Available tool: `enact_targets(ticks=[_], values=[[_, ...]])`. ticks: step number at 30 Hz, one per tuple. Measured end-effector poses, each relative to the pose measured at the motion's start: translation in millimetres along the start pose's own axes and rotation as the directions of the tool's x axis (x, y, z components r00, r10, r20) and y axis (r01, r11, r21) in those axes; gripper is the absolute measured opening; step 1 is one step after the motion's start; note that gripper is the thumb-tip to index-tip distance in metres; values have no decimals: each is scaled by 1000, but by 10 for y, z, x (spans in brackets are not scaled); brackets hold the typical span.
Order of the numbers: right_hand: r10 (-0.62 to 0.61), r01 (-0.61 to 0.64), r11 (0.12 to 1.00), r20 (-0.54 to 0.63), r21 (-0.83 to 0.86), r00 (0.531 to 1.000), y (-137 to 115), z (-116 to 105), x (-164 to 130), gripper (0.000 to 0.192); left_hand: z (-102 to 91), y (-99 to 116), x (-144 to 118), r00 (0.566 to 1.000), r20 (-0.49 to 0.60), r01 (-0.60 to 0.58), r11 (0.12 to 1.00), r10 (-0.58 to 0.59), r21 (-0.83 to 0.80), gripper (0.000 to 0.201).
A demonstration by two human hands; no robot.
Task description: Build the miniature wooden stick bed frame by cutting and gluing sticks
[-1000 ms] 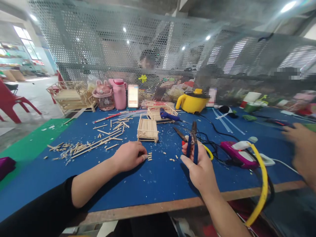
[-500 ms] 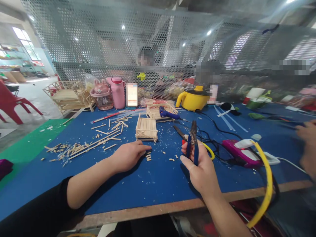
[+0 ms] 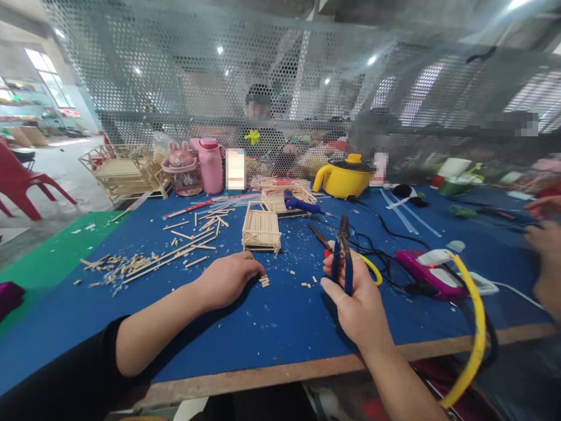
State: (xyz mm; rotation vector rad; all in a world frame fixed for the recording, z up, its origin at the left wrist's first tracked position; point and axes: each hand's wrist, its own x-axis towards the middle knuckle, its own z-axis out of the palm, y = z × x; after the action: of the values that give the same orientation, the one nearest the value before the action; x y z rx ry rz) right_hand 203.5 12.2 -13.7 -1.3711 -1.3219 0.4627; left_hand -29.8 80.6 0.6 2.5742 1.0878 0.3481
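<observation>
My right hand [image 3: 357, 301] holds blue-handled pliers [image 3: 342, 254] upright above the blue table [image 3: 272, 316], jaws pointing away from me. My left hand [image 3: 228, 278] rests on the table with its fingertips on a small pile of short cut wooden sticks [image 3: 264, 281]. Whether it pinches a piece is hidden by the fingers. A small slatted wooden stick frame [image 3: 262, 230] stands just beyond the left hand.
Loose sticks and offcuts [image 3: 153, 257] litter the left of the table. A blue glue gun [image 3: 300, 204], a yellow pot [image 3: 344, 175], pink bottles [image 3: 210, 165], a magenta tool [image 3: 427, 273] with a yellow hose [image 3: 475, 327] and black cables lie around. Another person's hands [image 3: 546, 251] work at far right. Mesh screen behind.
My left hand's fingers shifted slightly over the cut sticks. The right hand with the pliers stayed nearly still. The other person's hands moved at the right edge.
</observation>
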Motion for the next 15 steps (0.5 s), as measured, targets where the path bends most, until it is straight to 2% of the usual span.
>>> enact_targets(ticks=[5, 8, 15], values=[[14, -14, 1000, -9, -1, 1000, 15, 3, 7, 47, -37, 41, -74, 999, -31, 33, 999, -34, -38, 22], [21, -21, 1000, -2, 4, 1000, 22, 4, 2, 48, -44, 92, -120, 999, -22, 32, 999, -33, -37, 21], [35, -35, 999, -3, 18, 999, -6, 6, 9, 49, 48, 117, -70, 994, -72, 73, 995, -78, -69, 12]])
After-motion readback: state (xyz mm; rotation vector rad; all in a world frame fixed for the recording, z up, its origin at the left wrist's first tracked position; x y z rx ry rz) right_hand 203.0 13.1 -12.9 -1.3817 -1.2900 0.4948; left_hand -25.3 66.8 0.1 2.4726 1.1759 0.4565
